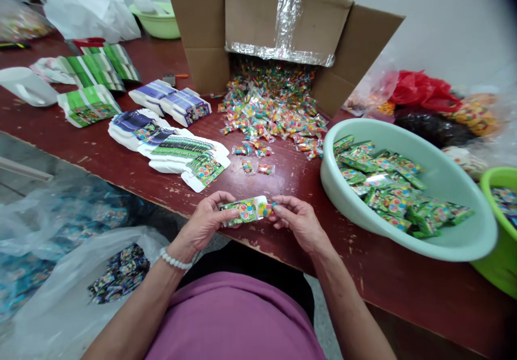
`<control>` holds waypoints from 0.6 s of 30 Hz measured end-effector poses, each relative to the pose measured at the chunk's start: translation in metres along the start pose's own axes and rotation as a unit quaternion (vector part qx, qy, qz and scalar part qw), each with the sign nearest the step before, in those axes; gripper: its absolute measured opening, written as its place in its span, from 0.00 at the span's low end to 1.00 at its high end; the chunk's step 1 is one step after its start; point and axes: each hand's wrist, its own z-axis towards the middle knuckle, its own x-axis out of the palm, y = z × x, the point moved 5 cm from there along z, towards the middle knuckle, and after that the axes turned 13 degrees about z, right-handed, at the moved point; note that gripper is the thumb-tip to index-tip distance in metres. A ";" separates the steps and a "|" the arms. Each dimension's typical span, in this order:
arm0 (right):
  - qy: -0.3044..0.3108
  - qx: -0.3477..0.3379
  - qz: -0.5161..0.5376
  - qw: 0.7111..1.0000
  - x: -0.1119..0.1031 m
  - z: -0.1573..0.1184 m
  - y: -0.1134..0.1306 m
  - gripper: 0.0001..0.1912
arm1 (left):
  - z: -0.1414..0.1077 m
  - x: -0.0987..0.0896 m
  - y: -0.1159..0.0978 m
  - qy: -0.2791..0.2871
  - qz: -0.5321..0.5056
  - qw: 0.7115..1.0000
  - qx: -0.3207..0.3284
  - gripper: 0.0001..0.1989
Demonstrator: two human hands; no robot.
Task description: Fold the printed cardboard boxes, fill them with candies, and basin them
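Observation:
My left hand point(208, 219) grips a small green printed box point(241, 210) near the table's front edge. The box's white flap stands open on its right end. Pinched in my right hand point(294, 219) is a small clear candy packet point(265, 209), touching that open end. Beyond my hands, two loose packets point(265, 169) lie on the table, in front of a large heap of wrapped candies point(270, 112). Flat printed boxes point(205, 167) are fanned out to the upper left. Many filled-looking green boxes point(390, 195) lie in a pale green basin to the right.
A cardboard carton point(258, 20) stands open behind the candy heap. The basin's rim point(355, 225) is beside my right forearm. Stacked flat boxes point(91, 104) and a white mug point(28, 86) are at left; a plastic bag point(52, 311) sits below the table point(291, 241).

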 end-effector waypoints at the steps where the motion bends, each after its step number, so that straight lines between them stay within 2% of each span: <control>1: -0.002 0.000 0.008 1.000 0.000 0.000 0.000 0.20 | 0.000 0.001 0.001 0.011 0.023 1.000 0.000 0.22; 5: -0.013 -0.001 0.027 1.000 0.001 -0.001 0.004 0.21 | -0.003 0.010 0.001 0.093 0.086 0.992 -0.008 0.28; 9: -0.014 -0.005 0.029 0.999 0.002 -0.004 0.005 0.20 | -0.007 0.022 -0.002 0.166 0.117 0.979 0.003 0.23; 14: -0.041 -0.037 0.015 0.998 -0.004 -0.001 0.003 0.19 | 0.001 0.018 -0.001 0.132 0.173 0.975 0.036 0.21; 18: -0.098 -0.081 -0.065 0.990 -0.026 0.008 0.004 0.19 | 0.006 0.017 -0.005 0.103 0.235 0.964 0.073 0.20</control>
